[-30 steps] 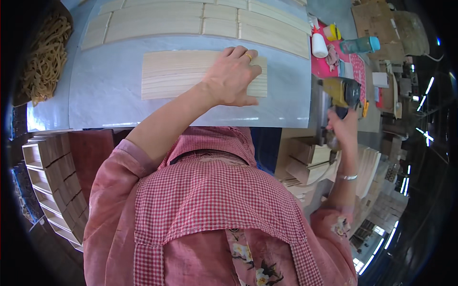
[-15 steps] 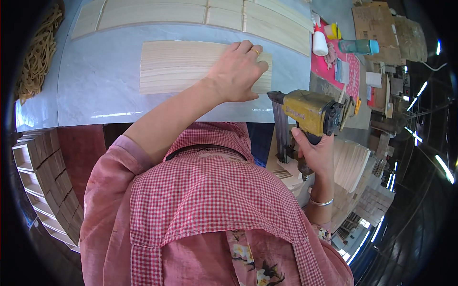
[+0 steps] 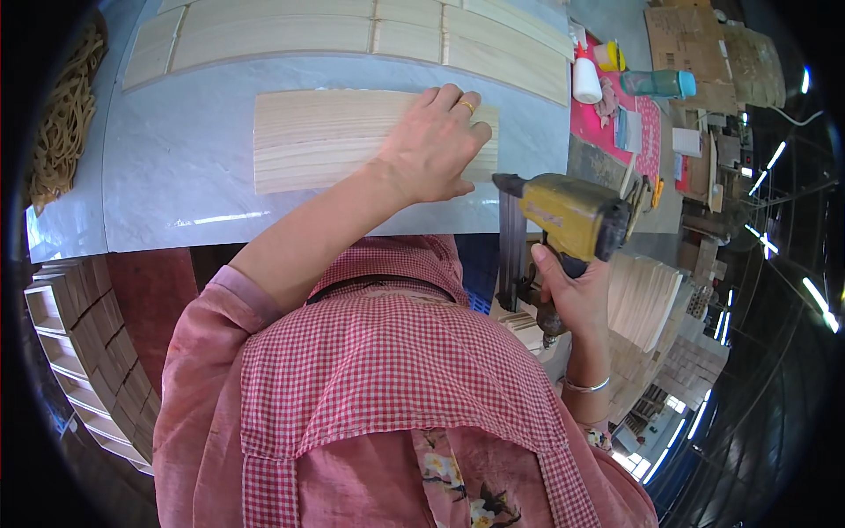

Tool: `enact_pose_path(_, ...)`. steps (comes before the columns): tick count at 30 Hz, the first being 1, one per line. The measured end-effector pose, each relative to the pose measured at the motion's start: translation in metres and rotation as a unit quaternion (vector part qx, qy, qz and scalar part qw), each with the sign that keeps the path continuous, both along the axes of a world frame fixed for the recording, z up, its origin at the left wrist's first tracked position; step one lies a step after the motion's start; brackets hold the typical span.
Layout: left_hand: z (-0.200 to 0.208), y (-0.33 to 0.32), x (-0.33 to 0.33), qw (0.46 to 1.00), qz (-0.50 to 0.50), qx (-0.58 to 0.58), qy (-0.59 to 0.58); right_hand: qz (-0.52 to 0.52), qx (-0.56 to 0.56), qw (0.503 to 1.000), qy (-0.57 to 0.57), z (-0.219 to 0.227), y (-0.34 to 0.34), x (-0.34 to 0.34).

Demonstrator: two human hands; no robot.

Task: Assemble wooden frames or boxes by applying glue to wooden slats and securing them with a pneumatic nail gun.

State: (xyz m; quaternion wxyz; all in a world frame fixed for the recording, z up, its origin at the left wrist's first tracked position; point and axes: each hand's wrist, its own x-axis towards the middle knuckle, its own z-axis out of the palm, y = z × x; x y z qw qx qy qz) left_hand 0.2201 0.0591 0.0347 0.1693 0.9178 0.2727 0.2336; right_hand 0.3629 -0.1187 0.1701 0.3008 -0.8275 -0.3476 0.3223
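Note:
A flat pale wooden board (image 3: 308, 141) lies on the grey-blue tabletop in front of me. My left hand (image 3: 437, 145) spans its right part, fingers bent over the far edge and thumb at the near edge. In my right hand (image 3: 576, 286) is a yellow and black nail gun (image 3: 568, 211), gripped by its handle. The gun's dark nose points left, close to the board's near right corner; whether they touch cannot be told. Its long magazine hangs down past the table's front edge.
Several joined pale wooden panels (image 3: 273, 31) lie along the far side. Rubber bands (image 3: 66, 119) are heaped at left. A white glue bottle (image 3: 586, 79) and a teal bottle (image 3: 656, 84) stand at right. Stacked wooden boxes (image 3: 101, 343) sit below left, stacked boards (image 3: 642, 304) below right.
The whole view has tilted slightly, so the table sits a little lower at left. Both hands keep their hold on the board and nail gun, with little visible movement between them.

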Motion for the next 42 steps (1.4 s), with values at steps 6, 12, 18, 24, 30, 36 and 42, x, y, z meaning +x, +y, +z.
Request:
enact_pose_path(6, 0.003, -0.001, -0.001, 1.000, 0.002, -0.006, 0.007, 0.020, 0.009, 1.000, 0.001, -0.002, 0.015, 0.008)
enact_pose_path(12, 0.003, -0.002, -0.002, 0.999, 0.001, -0.033, 0.009, 0.039, 0.004, 0.999, -0.002, -0.005, 0.021, 0.011)
enact_pose_path(18, 0.003, 0.000, -0.002, 1.000, 0.001, -0.007, 0.003, 0.041, -0.004, 0.999, 0.002, -0.007, 0.026, 0.011)
enact_pose_path(24, 0.002, 0.000, -0.001, 1.000, -0.001, -0.011, -0.004, 0.014, -0.030, 0.999, 0.004, -0.005, 0.027, 0.007)
enact_pose_path(30, 0.001, 0.000, -0.001, 1.000, -0.004, -0.022, -0.009, 0.023, -0.058, 0.998, 0.021, 0.006, 0.038, 0.016)
enact_pose_path(36, 0.004, -0.003, -0.001, 0.999, 0.015, -0.038, 0.014, 0.047, -0.054, 0.997, -0.001, 0.018, 0.062, 0.021)
enact_pose_path(42, 0.007, -0.002, -0.002, 0.999, 0.017, -0.044, 0.025, 0.079, -0.041, 0.996, -0.027, 0.013, 0.085, 0.027)
